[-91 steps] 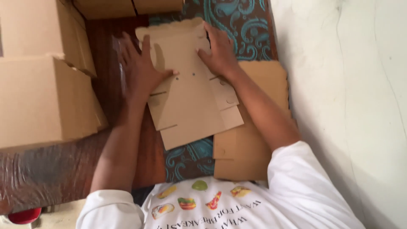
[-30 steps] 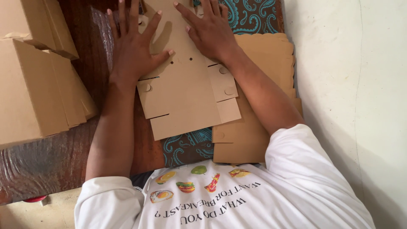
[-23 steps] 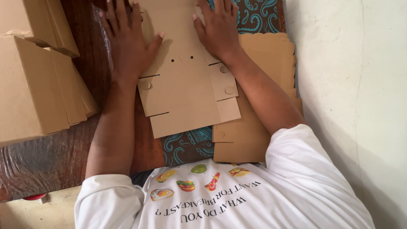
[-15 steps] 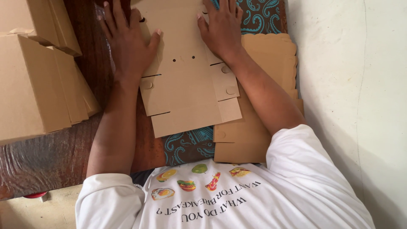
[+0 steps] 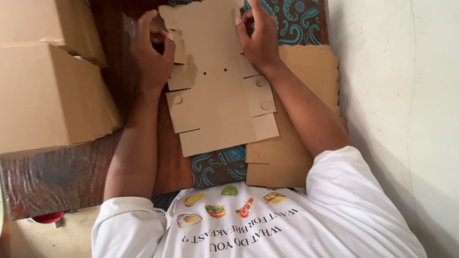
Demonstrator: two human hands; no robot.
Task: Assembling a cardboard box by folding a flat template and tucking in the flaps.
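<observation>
A flat brown cardboard box blank with cut flaps and small holes lies in front of me on a teal patterned cloth. My left hand curls its fingers round the blank's left side flap, lifting it. On the right edge near the top, my right hand pinches the flap with fingers and thumb. Both forearms reach forward from my white printed shirt.
A pile of flat cardboard blanks lies under my right forearm. Stacked brown boxes stand at the left on a dark wooden surface. A pale wall runs along the right. A small red thing sits at the bottom left.
Both hands went from lying flat on the blank to curling round its side flaps, and the left flap has begun to rise. The blank sits slightly lower in view.
</observation>
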